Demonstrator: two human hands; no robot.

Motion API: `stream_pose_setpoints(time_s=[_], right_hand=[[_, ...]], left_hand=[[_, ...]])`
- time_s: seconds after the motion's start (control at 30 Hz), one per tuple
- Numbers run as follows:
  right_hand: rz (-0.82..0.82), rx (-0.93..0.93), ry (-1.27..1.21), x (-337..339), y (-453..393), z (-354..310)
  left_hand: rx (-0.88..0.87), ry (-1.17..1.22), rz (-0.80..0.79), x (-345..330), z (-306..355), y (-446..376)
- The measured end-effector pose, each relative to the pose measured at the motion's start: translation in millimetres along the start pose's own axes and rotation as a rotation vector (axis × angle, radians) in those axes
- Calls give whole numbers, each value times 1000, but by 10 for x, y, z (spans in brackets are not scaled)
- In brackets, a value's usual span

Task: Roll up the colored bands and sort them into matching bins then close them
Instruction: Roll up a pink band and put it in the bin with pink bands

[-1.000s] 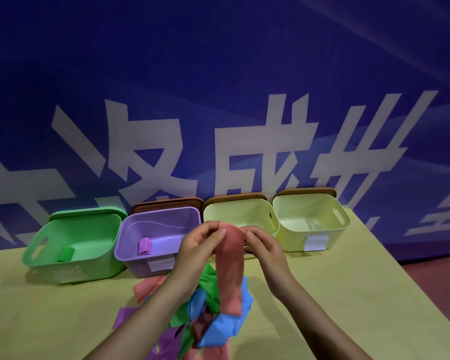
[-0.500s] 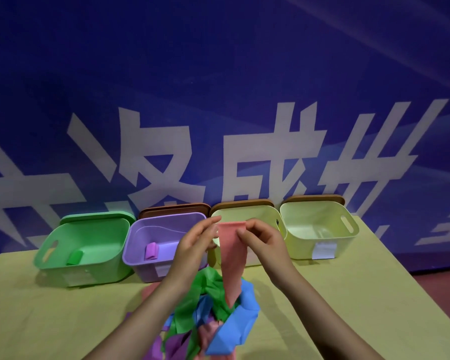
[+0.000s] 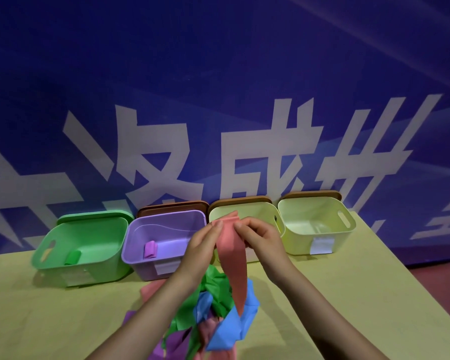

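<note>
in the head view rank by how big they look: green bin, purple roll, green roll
1. green bin, clearly largest
2. purple roll and green roll look about alike, so no ranking between them

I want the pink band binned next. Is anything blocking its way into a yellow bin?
Nothing visible. Both hands pinch the pink band just before the left yellow bin, which is open, its lid behind it.

Blue backdrop [image 3: 218, 74] carries large white Chinese characters; "成" [image 3: 270, 162] reads whole, its neighbours are cropped or partly hidden by the bins. White labels [image 3: 321, 246] on the bin fronts show no readable text.
</note>
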State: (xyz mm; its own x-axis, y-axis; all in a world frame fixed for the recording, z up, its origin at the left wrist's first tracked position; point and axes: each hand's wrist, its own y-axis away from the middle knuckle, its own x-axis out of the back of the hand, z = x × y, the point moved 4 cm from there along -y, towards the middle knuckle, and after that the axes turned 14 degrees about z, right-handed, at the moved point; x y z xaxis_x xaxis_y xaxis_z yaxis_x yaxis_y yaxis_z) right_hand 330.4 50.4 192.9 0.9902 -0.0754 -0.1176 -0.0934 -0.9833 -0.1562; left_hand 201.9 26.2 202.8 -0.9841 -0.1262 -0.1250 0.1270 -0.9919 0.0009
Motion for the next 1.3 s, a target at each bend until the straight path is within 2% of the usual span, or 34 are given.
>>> stream_pose_setpoints(time_s=[0.13,0.23,0.4,0.6,1.0,1.13,1.3], right_hand=[[-10,-181,-112,-56,40,116],[-92,-356,-225,-161,139,227],[-142,-329,-161,-256,222,399],[-240,-364,-110,-297,296,458],[-224,-484,170,65,540,941],[-191,-512,171,279,570,1073],[-170,-489,205,380,525,1126]], left_hand=[[-14,46,26,-54,52,14],[-15,78,29,-86,130,3],[98,147,28,-26,127,-89],[269,425,196,141,65,-221],[189,742,415,553,239,-474],[124,756,493,726,346,-562],[154,717,506,719,266,-554]])
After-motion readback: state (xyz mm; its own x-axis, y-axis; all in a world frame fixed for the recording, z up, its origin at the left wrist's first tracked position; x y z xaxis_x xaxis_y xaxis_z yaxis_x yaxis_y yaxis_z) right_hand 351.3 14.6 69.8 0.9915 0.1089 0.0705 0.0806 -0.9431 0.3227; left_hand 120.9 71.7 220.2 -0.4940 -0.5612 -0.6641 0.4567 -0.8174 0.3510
